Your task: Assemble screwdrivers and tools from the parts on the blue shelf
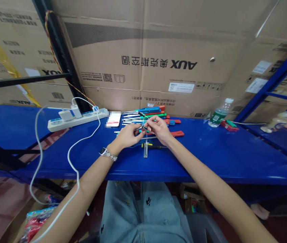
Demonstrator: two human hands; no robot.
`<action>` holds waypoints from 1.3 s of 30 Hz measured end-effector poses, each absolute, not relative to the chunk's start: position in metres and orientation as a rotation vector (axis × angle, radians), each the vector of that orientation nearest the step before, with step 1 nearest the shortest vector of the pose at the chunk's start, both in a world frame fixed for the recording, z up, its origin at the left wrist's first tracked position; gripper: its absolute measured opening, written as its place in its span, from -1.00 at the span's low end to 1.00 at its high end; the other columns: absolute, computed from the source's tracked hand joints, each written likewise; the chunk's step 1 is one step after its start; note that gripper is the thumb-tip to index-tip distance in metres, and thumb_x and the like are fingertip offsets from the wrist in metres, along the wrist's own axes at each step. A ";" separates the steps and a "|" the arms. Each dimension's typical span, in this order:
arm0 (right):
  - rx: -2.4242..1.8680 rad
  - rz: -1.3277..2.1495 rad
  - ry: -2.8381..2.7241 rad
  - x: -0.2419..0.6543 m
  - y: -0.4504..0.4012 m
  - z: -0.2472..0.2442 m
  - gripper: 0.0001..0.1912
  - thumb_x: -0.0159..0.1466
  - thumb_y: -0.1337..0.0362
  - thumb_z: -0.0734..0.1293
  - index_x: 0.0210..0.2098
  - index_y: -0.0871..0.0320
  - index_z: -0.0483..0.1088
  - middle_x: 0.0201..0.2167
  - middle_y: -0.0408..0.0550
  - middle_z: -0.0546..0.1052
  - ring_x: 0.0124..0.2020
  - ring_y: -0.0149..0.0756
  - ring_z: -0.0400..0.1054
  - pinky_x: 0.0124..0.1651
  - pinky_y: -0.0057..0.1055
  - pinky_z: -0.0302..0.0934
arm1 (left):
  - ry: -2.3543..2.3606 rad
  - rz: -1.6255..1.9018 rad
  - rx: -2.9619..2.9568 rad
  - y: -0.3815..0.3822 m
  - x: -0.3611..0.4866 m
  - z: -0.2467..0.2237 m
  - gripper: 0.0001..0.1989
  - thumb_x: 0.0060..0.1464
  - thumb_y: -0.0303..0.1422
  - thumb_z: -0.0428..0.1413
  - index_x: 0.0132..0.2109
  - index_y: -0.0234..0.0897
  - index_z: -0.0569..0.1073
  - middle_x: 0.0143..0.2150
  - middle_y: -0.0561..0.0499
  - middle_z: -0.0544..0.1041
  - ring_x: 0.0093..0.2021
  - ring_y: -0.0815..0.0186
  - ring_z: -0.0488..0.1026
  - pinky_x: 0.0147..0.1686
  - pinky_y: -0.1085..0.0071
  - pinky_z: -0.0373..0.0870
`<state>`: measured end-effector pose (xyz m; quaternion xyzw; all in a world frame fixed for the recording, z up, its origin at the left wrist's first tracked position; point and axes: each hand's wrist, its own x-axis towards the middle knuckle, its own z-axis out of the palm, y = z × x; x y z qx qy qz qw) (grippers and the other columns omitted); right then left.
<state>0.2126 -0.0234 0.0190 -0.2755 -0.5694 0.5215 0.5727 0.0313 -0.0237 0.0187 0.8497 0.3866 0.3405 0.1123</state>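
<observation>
Both hands meet mid-shelf over a blue shelf. Left hand pinches a thin metal rod between fingertips; right hand is closed on the same rod's other end, fingers curled. A clear-handled screwdriver lies just below the hands, a thin wire seems to run down toward it (too fine to tell if attached). A black-and-yellow screwdriver lies crossing beside it.

Behind the hands: a row of screwdrivers with blue, red and green handles, shafts pointing left, some touching.

Containers: plastic water bottle with green label stands tilted at the right, contents hard to tell. Big cardboard box behind reads "AUX" plus Chinese characters, printed upside down; white sticker label unreadable.

Left: white power strip with chargers plugged in, white cable looping off the shelf edge. Phone next to the strip (screen blurred). Silver watch on the left wrist.
</observation>
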 end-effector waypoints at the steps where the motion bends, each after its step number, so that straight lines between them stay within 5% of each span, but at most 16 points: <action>1: -0.650 1.202 -1.340 0.213 -0.023 0.019 -0.50 0.07 -0.09 0.55 -0.36 0.10 0.29 -0.45 -0.17 0.55 -0.56 -0.50 0.18 -0.52 -0.53 0.03 | 1.136 1.001 2.492 -0.024 0.031 0.019 -0.68 0.15 -0.24 0.09 -0.49 -0.23 0.22 -0.53 0.09 0.34 -0.49 0.35 0.26 -0.46 0.38 0.10; 9: -0.697 1.081 -1.487 0.214 -0.020 0.014 -0.52 0.13 -0.13 0.49 -0.36 0.09 0.29 -0.47 -0.18 0.52 -0.56 -0.47 0.20 -0.49 -0.47 0.10 | 1.145 1.015 2.499 -0.023 0.030 0.018 -0.67 0.16 -0.24 0.10 -0.50 -0.23 0.22 -0.55 0.09 0.33 -0.49 0.34 0.27 -0.47 0.37 0.08; 15: -0.737 0.866 -1.618 0.213 -0.018 0.008 -0.59 0.12 -0.10 0.48 -0.41 0.11 0.40 -0.46 -0.13 0.49 -0.41 -0.32 0.37 -0.29 -0.34 0.27 | 1.148 1.003 2.507 -0.025 0.028 0.023 -0.63 0.34 -0.14 -0.05 -0.31 -0.24 0.48 -0.45 0.04 0.45 -0.40 0.28 0.38 -0.41 0.37 0.16; 22: -0.836 0.686 -1.764 0.219 -0.028 0.009 -0.82 0.22 0.17 0.37 -0.27 0.14 0.51 -0.38 -0.05 0.54 -0.40 -0.28 0.37 -0.33 -0.33 0.24 | 1.117 1.029 2.599 -0.020 0.024 0.020 -0.52 0.42 -0.09 -0.14 -0.26 -0.22 0.55 -0.38 0.00 0.53 -0.31 0.24 0.44 -0.33 0.36 0.24; 25: -0.813 0.746 -1.784 0.223 -0.032 0.011 -0.75 0.19 0.26 0.30 -0.17 0.12 0.53 -0.30 -0.05 0.57 -0.32 -0.25 0.41 -0.27 -0.32 0.28 | 1.164 1.056 2.626 -0.019 0.023 0.021 -0.56 0.42 -0.12 -0.12 -0.24 -0.22 0.55 -0.34 -0.01 0.57 -0.26 0.22 0.45 -0.29 0.35 0.28; 29: -0.823 0.789 -1.722 0.223 -0.036 0.010 -0.64 0.20 0.18 0.36 -0.02 0.11 0.50 -0.26 -0.05 0.58 -0.28 -0.23 0.44 -0.27 -0.32 0.28 | 1.311 1.123 2.651 -0.021 0.023 0.023 -0.58 0.42 -0.15 -0.11 -0.23 -0.22 0.56 -0.31 -0.04 0.59 -0.23 0.19 0.46 -0.29 0.35 0.31; 34: -0.929 0.612 -1.698 0.221 -0.031 0.005 -0.75 0.23 0.10 0.41 -0.22 0.15 0.55 -0.36 -0.06 0.58 -0.39 -0.30 0.37 -0.31 -0.35 0.22 | 1.360 1.116 2.631 -0.023 0.023 0.025 -0.60 0.42 -0.16 -0.11 -0.12 -0.22 0.57 -0.25 -0.05 0.60 -0.18 0.17 0.50 -0.25 0.33 0.37; 39: -0.873 0.570 -1.766 0.228 -0.025 0.008 -0.70 0.33 0.04 0.34 -0.20 0.14 0.55 -0.30 -0.03 0.56 -0.28 -0.25 0.39 -0.20 -0.31 0.25 | 1.228 1.084 2.618 -0.023 0.020 0.023 -0.66 0.39 -0.19 -0.06 0.12 -0.19 0.48 -0.15 -0.06 0.61 -0.21 0.18 0.53 -0.22 0.30 0.43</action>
